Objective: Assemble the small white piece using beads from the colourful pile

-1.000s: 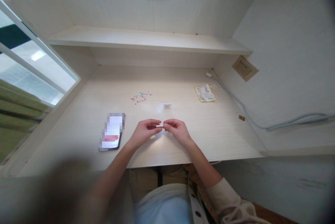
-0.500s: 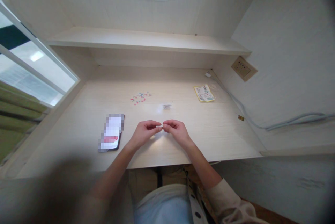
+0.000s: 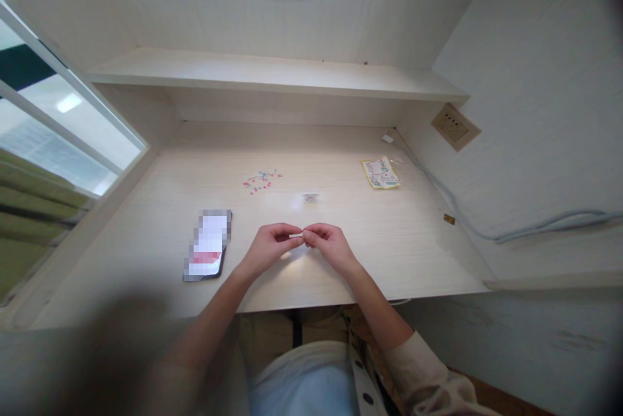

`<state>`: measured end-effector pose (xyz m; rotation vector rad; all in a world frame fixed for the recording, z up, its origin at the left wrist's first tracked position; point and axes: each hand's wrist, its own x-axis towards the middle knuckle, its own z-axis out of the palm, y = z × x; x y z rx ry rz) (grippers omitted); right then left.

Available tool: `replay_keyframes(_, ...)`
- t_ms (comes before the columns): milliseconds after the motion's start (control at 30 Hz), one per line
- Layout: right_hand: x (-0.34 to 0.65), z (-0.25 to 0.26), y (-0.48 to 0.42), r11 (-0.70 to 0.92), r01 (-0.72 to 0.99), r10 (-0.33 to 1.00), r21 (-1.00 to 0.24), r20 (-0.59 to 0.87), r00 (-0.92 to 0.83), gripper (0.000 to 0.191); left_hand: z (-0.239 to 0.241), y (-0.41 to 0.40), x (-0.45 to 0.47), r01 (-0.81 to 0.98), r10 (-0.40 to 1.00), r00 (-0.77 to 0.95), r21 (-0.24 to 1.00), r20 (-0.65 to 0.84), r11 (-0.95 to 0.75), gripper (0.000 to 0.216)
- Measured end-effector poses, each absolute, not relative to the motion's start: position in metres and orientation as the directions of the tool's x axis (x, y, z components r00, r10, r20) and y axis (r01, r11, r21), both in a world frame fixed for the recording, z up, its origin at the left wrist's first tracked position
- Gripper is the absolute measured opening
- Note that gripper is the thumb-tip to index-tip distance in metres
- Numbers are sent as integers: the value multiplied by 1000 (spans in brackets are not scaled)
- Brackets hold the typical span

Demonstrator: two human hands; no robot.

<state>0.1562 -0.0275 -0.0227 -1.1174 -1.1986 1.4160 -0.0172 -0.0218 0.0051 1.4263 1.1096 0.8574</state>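
Your hands are together, tip to tip, above the near part of the pale wood-grain desk, clamped on a small, slender white piece. It lies directly between them, its long axis running roughly crosswise, from hand to hand. Your left hand has thumb and forefinger on either side of it, with the exposed length visible in that gap; your right hand has its fingertips bunched over the right end. Neither hand is nearer: both are at the piece. Firmness of grip cannot be told.

Straight beyond your fingertips lies a small, pale rectangular piece with faint reddish marks, well short of the desk's back edge. Beyond it and to the left is a loose scatter of tiny pink, red and blue bits, too small for shape or material to be certain. Near your left forearm, a flat dark-edged phone lies slightly slanted, its screen obscured. Far right lies a yellow-bordered printed sheet, with glossy, seemingly clear film beside it. Smooth grey cables run along the right wall.
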Motion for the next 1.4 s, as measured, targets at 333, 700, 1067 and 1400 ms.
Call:
replay_keyframes(333, 158, -21, -28, -81, -49, 974, -995, -69, -214, 30, 0, -19, -17, 164, 948, 316, 986, -31, -23, 28)
replay_keyframes(700, 159, -20, -28, -49, -1, 964, -999, -47, -262, 28, 1, -20, -18, 231, 959, 282, 971, -5, -63, 24)
replay_keyframes(1067, 157, -19, -26, -55, -12, 966, -998, -50, -255, 28, 2, -21, -20, 237, 963, 268, 965, 43, -109, 30)
replay_keyframes(1400, 153, -12, -22, -49, 4, 958, -999, -48, -281, 29, 4, -17, -24, 247, 938, 298, 935, 177, -255, 13)
